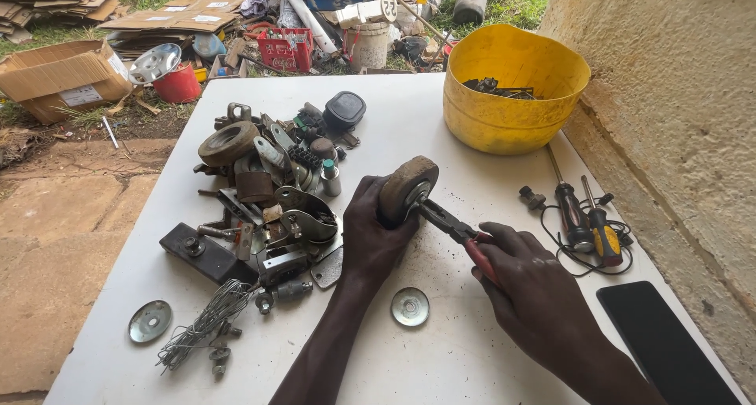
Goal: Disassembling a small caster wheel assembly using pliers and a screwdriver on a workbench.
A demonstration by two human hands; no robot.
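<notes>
Right hand (529, 283), nearest, closed around red-handled pliers (457, 228), tips biting the hub of a worn caster wheel (405, 188) at mid-table. Left hand (376, 232) cupped beneath that wheel, fingers wrapped. Scrap metal pile (268, 208) left; yellow bucket (512, 90) far right; screwdrivers (587, 220) right.

Your left hand (376, 233) curls closed, fingers up, forearm stretched forward; your right hand (526, 283) is clenched, knuckles up, just beside it.

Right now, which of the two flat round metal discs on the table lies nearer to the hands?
The disc lying between the two forearms, just below the left hand. The other disc lies far off, near the table's left edge beside the wire bundle.
</notes>
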